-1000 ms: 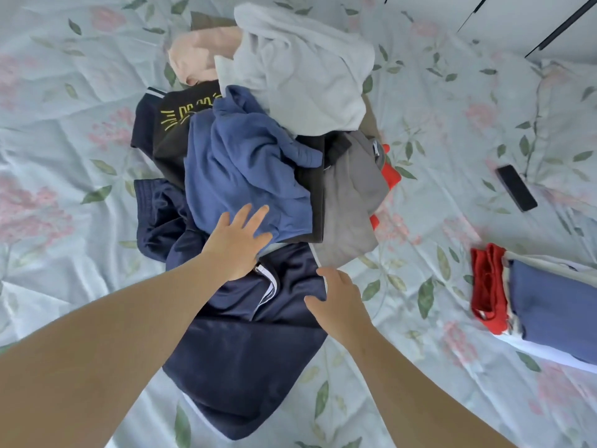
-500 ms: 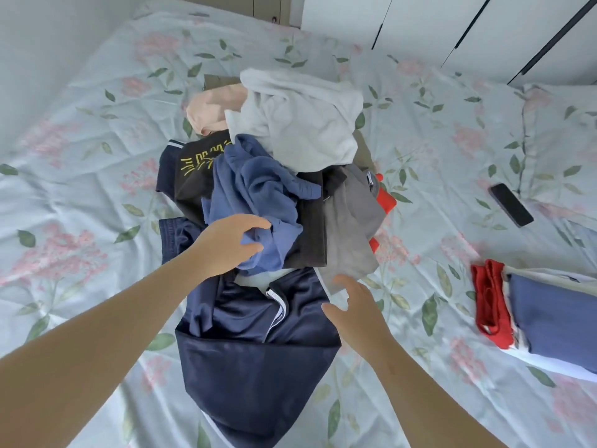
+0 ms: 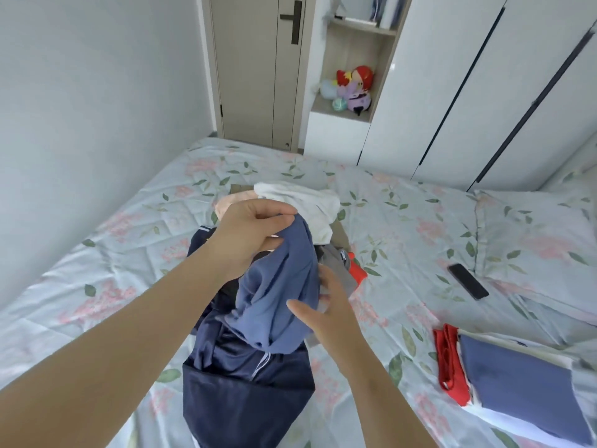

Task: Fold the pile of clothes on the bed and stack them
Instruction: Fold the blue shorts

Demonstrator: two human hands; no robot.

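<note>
My left hand [image 3: 250, 232] grips the top of a blue garment [image 3: 274, 295] and holds it lifted above the pile of clothes [image 3: 300, 208] in the middle of the bed. My right hand [image 3: 326, 313] touches the garment's lower right side, fingers spread; its fingertips are hidden behind the cloth. Under the lifted garment lies a dark navy jacket [image 3: 245, 402]. White, peach, grey and red pieces show behind it. A folded stack [image 3: 517, 379] with a blue piece on top and a red one at its left edge sits at the right.
The bed [image 3: 106, 253] has a floral sheet. A black phone [image 3: 467, 281] lies at the right beside a pillow [image 3: 536, 234]. Behind the bed are a door [image 3: 258, 69], a shelf with plush toys [image 3: 353, 87] and white wardrobe doors [image 3: 484, 85].
My left hand closed on the blue garment and lifted it off the pile. My right hand rose from the navy jacket to the garment's side. The view tilted up.
</note>
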